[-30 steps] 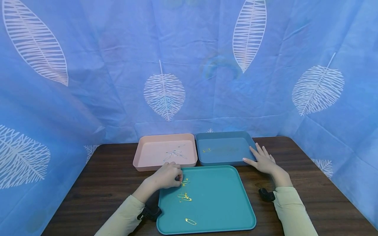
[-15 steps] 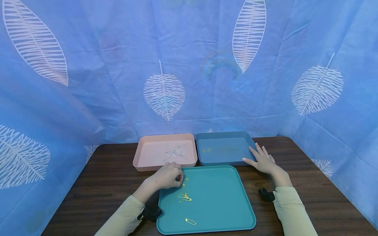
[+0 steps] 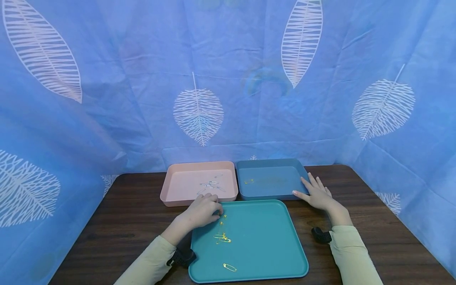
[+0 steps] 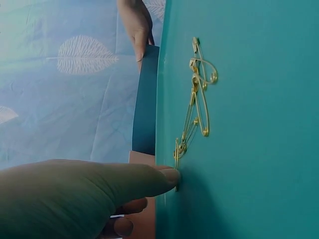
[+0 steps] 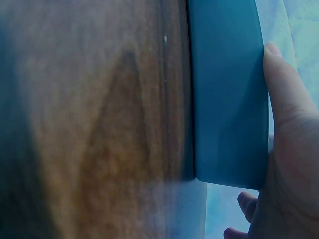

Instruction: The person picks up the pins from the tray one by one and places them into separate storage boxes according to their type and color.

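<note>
Nearest you: teal tray (image 3: 263, 253) on the counter (image 3: 117, 225), with one gold safety pin (image 3: 229, 267) alone at its near edge and a tangled gold cluster (image 3: 222, 238) further up.

Your left hand (image 3: 201, 211), at the tray's far-left corner, has crept slightly forward over the last second; its fingers (image 4: 167, 175) are curled, a tip pressing one small gold pin (image 3: 223, 217) to the tray floor. Not lifted yet; you appear mid-pickup.

Your right hand (image 3: 317, 194) has not moved: straight fingers rest on the blue tray (image 3: 272, 192), which holds gold pins (image 3: 249, 181).

Farthest left: pink tray (image 3: 171, 190), holding silver pins (image 3: 211, 184).
</note>
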`<state>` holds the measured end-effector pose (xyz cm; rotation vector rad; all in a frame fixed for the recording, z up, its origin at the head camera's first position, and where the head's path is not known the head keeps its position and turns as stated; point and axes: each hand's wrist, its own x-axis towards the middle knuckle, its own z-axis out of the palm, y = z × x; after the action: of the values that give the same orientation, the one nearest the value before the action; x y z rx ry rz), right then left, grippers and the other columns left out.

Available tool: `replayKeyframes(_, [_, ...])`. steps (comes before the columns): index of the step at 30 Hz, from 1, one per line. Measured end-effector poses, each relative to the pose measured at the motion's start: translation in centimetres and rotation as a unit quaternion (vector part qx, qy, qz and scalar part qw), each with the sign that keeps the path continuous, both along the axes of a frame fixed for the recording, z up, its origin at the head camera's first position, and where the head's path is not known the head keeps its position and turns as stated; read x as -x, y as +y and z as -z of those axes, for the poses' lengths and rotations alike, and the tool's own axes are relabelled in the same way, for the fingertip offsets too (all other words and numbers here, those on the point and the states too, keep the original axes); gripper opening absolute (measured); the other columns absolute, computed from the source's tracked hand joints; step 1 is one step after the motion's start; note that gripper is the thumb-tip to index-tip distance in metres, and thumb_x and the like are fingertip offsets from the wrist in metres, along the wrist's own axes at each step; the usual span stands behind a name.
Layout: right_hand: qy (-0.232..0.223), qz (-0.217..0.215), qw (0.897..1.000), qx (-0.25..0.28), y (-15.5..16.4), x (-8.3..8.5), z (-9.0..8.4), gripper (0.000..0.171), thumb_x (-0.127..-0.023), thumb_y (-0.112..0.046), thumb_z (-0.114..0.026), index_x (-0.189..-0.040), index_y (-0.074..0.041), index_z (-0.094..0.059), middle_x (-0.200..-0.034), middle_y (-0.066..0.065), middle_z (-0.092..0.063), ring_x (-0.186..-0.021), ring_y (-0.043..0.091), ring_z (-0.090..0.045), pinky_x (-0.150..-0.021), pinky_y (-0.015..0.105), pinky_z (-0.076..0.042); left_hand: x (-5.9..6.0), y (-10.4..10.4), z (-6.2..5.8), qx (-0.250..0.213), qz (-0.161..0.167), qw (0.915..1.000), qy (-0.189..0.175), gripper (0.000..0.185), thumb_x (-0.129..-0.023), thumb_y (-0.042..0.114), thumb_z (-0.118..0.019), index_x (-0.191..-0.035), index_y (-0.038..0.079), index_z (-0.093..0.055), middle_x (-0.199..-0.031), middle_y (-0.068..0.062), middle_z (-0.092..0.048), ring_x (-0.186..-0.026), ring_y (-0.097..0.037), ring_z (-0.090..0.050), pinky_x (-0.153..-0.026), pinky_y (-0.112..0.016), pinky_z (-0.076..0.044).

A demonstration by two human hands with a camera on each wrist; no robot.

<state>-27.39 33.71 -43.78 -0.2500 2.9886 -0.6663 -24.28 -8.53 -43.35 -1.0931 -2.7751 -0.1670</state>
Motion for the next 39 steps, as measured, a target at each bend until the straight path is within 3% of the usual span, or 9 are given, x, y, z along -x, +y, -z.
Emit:
replayKeyframes(7, [0.004, -0.003, 1.0, -0.002, 0.0, -0.1, -0.1, 0.089, -0.093, -0.056, -0.054, -0.152, 0.002, -0.023, -0.159, 0.032, 0.0, -0.143, 0.057, 0.0, -0.106, 0.077, -0.005, -0.1, 0.1, -0.2, 0.001, -0.007, 0.9997, -0.025, 0.007, -0.084, 0.022, -0.076, -0.079, 0.023, -0.071, -0.084, 0.008, -0.059, -0.079, -0.009, -0.048, -0.072, -0.027, -0.04])
replayKeyframes(28, [-0.001, 0.0, 1.0, 0.002, 0.0, -0.1, 0.0, 0.09, -0.094, -0.058, -0.051, -0.153, 0.003, -0.021, -0.159, 0.031, 0.002, -0.143, 0.057, 0.003, -0.106, 0.077, -0.002, 0.1, 0.5, -0.8, -0.002, 0.002, 0.9982, -0.06, 0.015, -0.083, 0.022, -0.074, -0.072, 0.022, -0.063, -0.08, 0.008, -0.057, -0.076, -0.009, -0.045, -0.071, -0.027, -0.039])
replayKeyframes(39, [0.006, 0.001, 1.0, 0.0, -0.1, -0.2, -0.2, 0.089, -0.093, -0.057, -0.053, -0.152, 0.002, -0.022, -0.159, 0.031, -0.001, -0.143, 0.057, 0.0, -0.106, 0.077, -0.004, 1.4, 1.8, -2.1, -0.017, 0.026, 0.9995, -0.01, 0.015, -0.082, 0.021, -0.073, -0.072, 0.023, -0.062, -0.077, 0.008, -0.056, -0.073, -0.008, -0.043, -0.07, -0.027, -0.039])
